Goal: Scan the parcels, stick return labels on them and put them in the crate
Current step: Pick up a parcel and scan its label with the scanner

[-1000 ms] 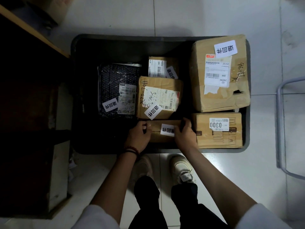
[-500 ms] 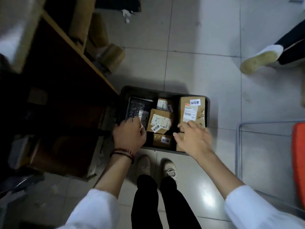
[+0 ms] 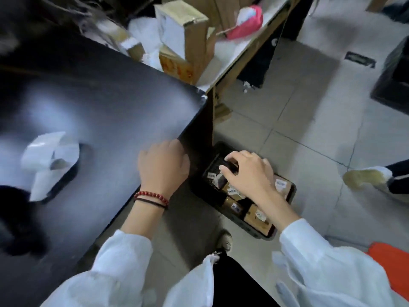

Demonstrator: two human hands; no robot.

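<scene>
The black crate (image 3: 247, 228) stands on the tiled floor beside the black table (image 3: 106, 103). Inside it lie several brown parcels (image 3: 257, 216) with white return labels (image 3: 234, 191) on them. My right hand (image 3: 247, 171) hovers high above the crate, fingers spread and bent, holding nothing. My left hand (image 3: 163, 165), with a red bead bracelet on its wrist, is over the table's right edge, loosely curled and empty. A curled white label strip (image 3: 48, 156) lies on a dark object at the table's left. More parcels (image 3: 183, 38) are piled at the back.
A pink-and-white bundle (image 3: 249, 21) lies on a pale shelf behind the table. Another person's shoe (image 3: 365, 178) is on the floor to the right. A black box (image 3: 394, 78) stands at far right, something orange (image 3: 391, 264) at lower right. My own shoe (image 3: 224, 240) is near the crate.
Both hands let go of the small parcel in the crate and rose. The view swung up and left, so the table top now fills the left side.
</scene>
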